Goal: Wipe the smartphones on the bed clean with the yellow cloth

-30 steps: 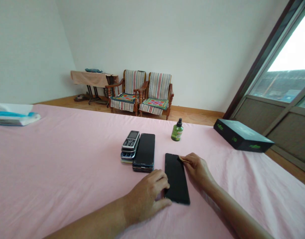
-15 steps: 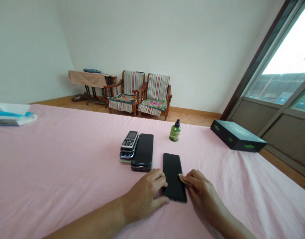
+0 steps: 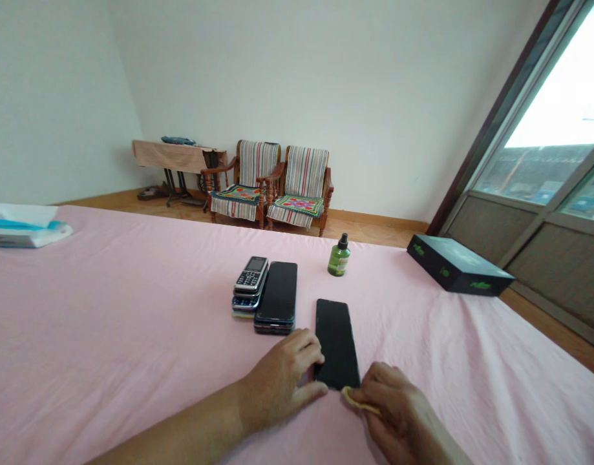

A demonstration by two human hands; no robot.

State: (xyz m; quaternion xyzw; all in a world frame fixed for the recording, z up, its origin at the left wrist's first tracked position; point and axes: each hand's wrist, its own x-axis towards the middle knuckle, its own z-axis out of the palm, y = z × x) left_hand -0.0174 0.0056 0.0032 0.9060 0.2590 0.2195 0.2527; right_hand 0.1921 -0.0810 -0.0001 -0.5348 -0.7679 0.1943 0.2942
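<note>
The pink sheet (image 3: 146, 323) is carrying the phones. Well in from its far edge, the left hand (image 3: 287, 376) is holding thumb and fingers apart along the black phone's (image 3: 336, 342) left side, presumably steadying it as it's lying flat; the right hand (image 3: 393, 410) is narrowly pinching a yellowish cloth (image 3: 348, 396) by the phone's bottom right corner, likely for finer control.

Holds the left hand (image 3: 284, 374) low with bent fingers and outstretched thumb. Pinches with the right hand (image 3: 398, 407), angled inward.
</note>
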